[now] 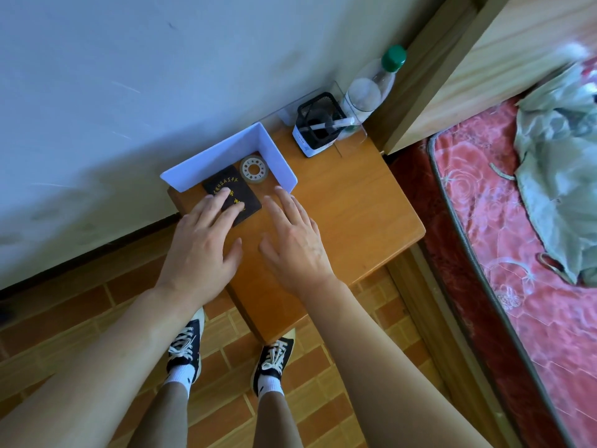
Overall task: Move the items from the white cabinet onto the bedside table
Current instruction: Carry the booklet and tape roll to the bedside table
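The left hand (202, 250) lies flat with straight fingers on the dark booklet (232, 194) at the back edge of the bedside table (355, 221). The right hand (295, 244) is flat and holds nothing. This looks like setting the booklet down; next, let go.

On the bedside table (355, 221), a booklet (234, 192) and tape roll (254, 169) are enclosed by a corner divider (226, 153), with a pen holder (318, 127) placed right of it.
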`<control>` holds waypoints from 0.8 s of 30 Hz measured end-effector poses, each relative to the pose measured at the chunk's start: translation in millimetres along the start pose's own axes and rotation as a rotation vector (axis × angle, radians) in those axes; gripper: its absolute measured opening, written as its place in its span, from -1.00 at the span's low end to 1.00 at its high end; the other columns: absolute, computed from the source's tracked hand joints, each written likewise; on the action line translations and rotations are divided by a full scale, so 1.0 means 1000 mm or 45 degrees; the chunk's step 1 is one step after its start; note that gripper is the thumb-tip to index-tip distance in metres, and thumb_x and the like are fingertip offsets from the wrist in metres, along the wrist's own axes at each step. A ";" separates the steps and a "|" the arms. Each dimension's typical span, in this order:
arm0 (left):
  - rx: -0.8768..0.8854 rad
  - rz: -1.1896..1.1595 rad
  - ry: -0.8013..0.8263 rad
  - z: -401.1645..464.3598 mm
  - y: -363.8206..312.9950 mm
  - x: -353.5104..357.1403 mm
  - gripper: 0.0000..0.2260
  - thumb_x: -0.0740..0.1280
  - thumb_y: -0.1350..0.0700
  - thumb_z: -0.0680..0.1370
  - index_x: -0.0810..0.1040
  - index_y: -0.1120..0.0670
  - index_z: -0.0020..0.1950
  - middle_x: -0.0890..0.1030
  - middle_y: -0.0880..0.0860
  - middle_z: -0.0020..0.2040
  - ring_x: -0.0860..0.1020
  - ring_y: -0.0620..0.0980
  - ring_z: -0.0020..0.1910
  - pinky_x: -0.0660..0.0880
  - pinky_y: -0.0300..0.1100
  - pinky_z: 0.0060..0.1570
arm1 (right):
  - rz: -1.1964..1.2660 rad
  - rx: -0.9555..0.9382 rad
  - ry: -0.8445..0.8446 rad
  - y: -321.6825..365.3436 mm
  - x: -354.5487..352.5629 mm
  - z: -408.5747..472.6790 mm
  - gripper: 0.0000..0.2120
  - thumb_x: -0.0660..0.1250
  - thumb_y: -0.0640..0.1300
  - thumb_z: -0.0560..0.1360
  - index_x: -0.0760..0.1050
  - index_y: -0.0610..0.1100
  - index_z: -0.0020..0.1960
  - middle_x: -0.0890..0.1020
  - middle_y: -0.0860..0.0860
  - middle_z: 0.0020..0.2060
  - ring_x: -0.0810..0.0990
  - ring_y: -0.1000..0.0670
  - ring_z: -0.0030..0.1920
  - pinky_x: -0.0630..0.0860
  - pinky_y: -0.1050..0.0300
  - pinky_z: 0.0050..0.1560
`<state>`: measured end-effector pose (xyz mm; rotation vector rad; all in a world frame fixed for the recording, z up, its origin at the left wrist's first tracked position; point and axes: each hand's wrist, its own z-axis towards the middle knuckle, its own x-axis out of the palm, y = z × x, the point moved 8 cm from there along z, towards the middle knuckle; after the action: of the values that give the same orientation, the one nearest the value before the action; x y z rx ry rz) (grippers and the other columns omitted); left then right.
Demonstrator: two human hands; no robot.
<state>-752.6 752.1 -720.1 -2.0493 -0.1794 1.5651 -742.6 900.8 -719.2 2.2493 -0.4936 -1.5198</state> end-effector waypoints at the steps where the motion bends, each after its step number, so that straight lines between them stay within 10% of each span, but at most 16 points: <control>1: 0.011 -0.012 -0.017 -0.002 -0.007 -0.008 -0.47 0.38 0.09 0.61 0.39 0.07 0.58 0.26 0.10 0.65 0.26 0.18 0.61 0.37 0.25 0.47 | 0.009 0.002 -0.014 0.003 -0.008 -0.006 -0.39 0.24 -0.05 0.66 0.15 0.00 0.67 0.09 -0.01 0.69 0.02 -0.09 0.69 0.17 -0.16 0.62; 24: 0.108 -0.086 -0.385 -0.061 -0.153 -0.285 -0.51 0.31 -0.03 0.58 0.50 0.12 0.49 0.41 0.09 0.56 0.32 0.11 0.56 0.35 0.11 0.51 | 0.197 0.071 -0.474 0.115 -0.263 -0.124 -0.41 0.25 0.03 0.67 0.20 0.00 0.65 0.15 0.00 0.67 0.09 -0.08 0.67 0.18 -0.17 0.62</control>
<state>-752.3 739.5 -390.7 -1.7169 -0.2852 1.8016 -728.3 943.3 -409.8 1.9170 -0.8044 -1.8668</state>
